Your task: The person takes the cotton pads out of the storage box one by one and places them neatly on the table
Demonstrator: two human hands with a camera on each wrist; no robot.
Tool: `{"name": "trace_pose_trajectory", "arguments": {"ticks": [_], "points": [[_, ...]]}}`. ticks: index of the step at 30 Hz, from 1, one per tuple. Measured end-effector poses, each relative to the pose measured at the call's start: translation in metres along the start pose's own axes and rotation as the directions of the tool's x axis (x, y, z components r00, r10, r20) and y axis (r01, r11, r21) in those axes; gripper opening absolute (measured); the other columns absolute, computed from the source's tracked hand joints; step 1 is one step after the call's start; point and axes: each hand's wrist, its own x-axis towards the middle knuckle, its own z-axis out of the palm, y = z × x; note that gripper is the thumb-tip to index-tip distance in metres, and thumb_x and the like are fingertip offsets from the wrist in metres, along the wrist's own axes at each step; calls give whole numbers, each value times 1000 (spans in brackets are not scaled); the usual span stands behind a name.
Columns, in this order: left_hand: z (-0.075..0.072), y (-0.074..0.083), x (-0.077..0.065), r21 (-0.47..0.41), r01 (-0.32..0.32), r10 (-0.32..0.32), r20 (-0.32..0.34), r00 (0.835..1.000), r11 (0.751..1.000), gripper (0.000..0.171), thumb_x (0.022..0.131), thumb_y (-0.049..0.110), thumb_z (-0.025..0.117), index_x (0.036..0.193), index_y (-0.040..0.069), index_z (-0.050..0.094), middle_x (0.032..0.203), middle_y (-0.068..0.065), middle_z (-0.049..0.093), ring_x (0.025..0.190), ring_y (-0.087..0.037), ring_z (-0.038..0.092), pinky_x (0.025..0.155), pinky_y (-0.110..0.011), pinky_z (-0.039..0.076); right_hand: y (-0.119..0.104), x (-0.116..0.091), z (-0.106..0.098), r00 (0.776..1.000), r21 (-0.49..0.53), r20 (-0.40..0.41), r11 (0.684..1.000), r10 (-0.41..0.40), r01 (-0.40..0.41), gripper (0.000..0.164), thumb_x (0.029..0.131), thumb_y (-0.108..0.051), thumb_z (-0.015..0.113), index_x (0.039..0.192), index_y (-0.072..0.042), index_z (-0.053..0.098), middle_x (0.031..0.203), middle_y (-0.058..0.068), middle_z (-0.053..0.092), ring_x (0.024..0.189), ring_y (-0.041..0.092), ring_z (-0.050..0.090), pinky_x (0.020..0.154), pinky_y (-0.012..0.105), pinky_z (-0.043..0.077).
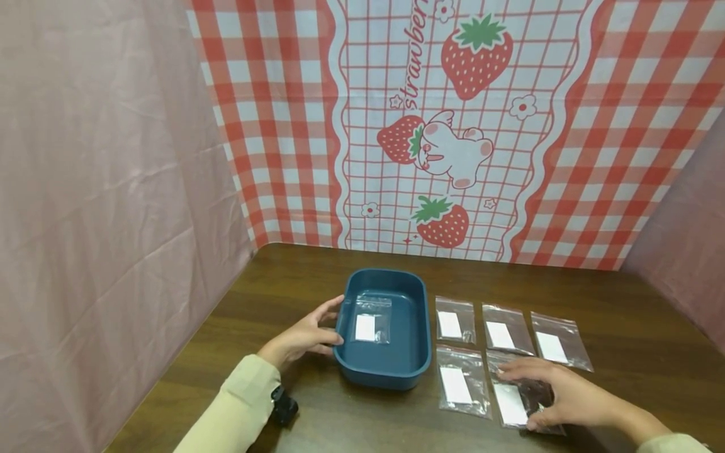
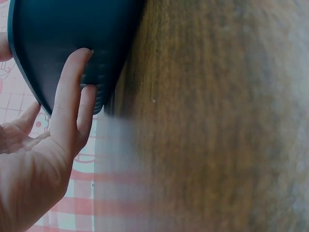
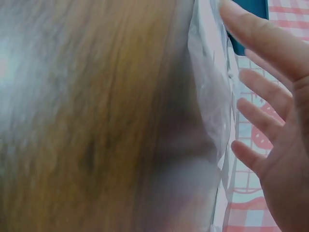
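A dark blue rectangular bin (image 1: 391,377) stands on the table, with a small clear zip bag (image 1: 374,302) holding a white card lying inside it. My left hand (image 1: 306,333) touches the bin's left side, its fingers stretched along the outer wall; the left wrist view shows fingers (image 2: 67,101) against that wall. My right hand (image 1: 578,393) is over the near-right zip bag (image 1: 511,406), thumb and fingers spread around it and partly covering it. In the right wrist view the fingers (image 3: 263,87) are apart beside the crinkled clear plastic (image 3: 212,82).
Several more zip bags with white cards lie right of the bin: the back row has one on the left (image 1: 450,324), one in the middle (image 1: 500,335) and one on the right (image 1: 550,347); another bag (image 1: 455,385) is in front. A strawberry-print cloth (image 1: 436,126) hangs behind the table.
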Motion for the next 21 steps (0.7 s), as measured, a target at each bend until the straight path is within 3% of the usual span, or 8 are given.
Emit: {"name": "trace_pose_trajectory", "arguments": {"ticks": [7,14,21], "points": [[-1,1,0,-3,1,-1,1,1000,1000,88,76,-4,65,149,18,21,140,-25,26,91,-28,60,71,-44,53,-7,12,2,989,28,-103,994,109,-107,64,68,-31,81,124,-12,58,125,1,56,117,1,42,89,16,37],[1,2,0,-2,10,-10,-8,1000,1000,88,76,-4,65,149,20,22,140,-24,27,91,-28,59,71,-44,53,-12,27,8,952,18,-218,976,214,-215,61,66,-26,83,121,-13,60,118,-3,61,109,4,51,87,22,42],[2,2,-1,-3,8,-8,-13,1000,1000,88,76,-5,65,149,20,22,139,-25,28,90,-27,60,71,-44,53,-14,45,12,897,123,-254,932,362,-342,58,70,-27,81,123,-16,60,120,0,60,109,16,52,85,52,44]]}}
